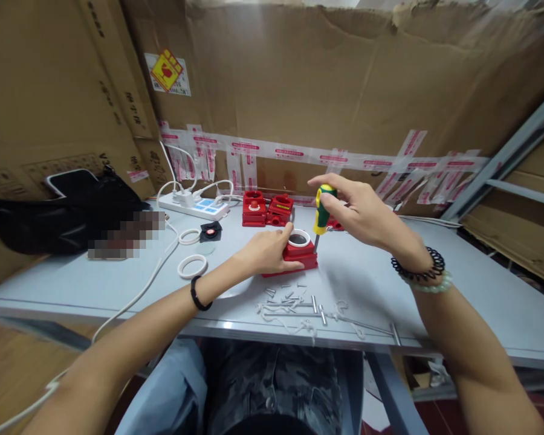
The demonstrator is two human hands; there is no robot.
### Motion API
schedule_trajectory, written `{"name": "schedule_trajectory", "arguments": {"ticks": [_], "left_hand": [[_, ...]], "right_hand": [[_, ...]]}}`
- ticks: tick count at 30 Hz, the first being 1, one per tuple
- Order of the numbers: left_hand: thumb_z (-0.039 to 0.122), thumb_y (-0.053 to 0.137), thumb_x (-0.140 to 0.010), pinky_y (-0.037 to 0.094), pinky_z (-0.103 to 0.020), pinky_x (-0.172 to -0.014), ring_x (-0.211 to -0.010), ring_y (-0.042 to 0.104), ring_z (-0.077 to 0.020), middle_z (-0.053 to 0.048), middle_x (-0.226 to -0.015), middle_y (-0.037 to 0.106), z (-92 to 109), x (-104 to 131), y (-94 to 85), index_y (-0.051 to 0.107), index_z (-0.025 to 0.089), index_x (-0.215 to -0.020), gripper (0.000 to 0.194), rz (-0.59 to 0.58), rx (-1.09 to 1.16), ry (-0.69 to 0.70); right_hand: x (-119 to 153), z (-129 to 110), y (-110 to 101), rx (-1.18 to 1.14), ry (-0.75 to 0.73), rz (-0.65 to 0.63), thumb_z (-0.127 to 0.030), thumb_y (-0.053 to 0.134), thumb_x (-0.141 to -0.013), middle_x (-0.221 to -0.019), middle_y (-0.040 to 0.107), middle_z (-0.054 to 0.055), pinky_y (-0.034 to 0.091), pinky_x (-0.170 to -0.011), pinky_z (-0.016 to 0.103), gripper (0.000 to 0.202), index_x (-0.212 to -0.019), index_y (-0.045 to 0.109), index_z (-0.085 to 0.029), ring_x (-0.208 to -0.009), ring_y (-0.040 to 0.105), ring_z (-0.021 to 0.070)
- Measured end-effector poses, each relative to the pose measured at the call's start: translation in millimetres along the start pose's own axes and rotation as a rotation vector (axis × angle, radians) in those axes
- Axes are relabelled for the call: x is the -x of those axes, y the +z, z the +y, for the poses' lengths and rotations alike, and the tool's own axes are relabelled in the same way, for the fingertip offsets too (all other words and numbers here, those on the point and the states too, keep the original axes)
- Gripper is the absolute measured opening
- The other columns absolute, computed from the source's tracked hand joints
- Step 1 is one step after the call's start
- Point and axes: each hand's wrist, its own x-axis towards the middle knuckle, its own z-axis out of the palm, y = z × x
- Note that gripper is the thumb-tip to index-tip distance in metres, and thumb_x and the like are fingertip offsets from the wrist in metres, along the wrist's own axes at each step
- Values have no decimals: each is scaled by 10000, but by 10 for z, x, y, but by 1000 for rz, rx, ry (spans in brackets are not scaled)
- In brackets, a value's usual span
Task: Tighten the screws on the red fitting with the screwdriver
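Your right hand [362, 211] grips the screwdriver [321, 212] upright, tip down at the right edge of the red housing [299, 257]; your left hand [265, 251] clamps the housing's left side, near the desk's [457, 272] front edge.

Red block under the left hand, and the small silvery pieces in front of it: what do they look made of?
Red block: apparently moulded plastic, uniform red, slightly glossy, with a white ring on top. Small silvery pieces: probably metal screws and pins, thin, grey, with bright glints.
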Motion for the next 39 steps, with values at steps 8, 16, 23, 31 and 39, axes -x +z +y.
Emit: {"name": "schedule_trajectory", "arguments": {"ticks": [8, 16, 23, 31, 39], "left_hand": [[674, 501, -762, 469, -330, -631, -875, 666, -323, -143, -1003, 689, 4, 4, -4, 306, 127, -1285, 782, 6, -1, -1], [673, 494, -765, 462, -318, -637, -895, 668, -317, -151, -1024, 685, -7, 3, 9, 315, 141, -1267, 753, 16, 4, 11], [663, 507, -768, 466, -317, -656, -909, 667, -309, -146, -1039, 683, 2, 3, 4, 293, 146, -1285, 762, 1, 2, 1], [672, 508, -761, 463, -317, -630, -884, 671, -317, -142, -1000, 693, 3, 0, 15, 330, 132, -1255, 753, 16, -10, 9], [671, 499, -764, 466, -327, -620, -888, 668, -325, -140, -1007, 687, -11, -8, 20, 313, 128, -1271, 766, 22, 6, 16]], "right_hand": [[7, -12, 165, 415, 164, 311, -567, 455, -863, -494, 511, 18, 277, -519, 273, 447, -735, 643, -182, -497, 476, 159], [-32, 20, 134, 62, -15, 135, -384, 475, -908, -691, 663, 20, 352, -556, 264, 297, -1018, 671, -189, -527, 513, 127], [0, -9, 98, 508, 234, 204, -535, 408, -898, -601, 618, 72, 328, -553, 300, 458, -879, 667, -158, -572, 562, 205], [54, -98, -137, 262, 94, -101, -425, 502, -872, -753, 674, 39, 371, -585, 272, 295, -1007, 623, -192, -616, 571, 165], [23, -68, 169, 189, 73, 109, -471, 453, -905, -737, 634, 36, 342, -589, 267, 353, -1032, 596, -175, -614, 537, 154]]}}
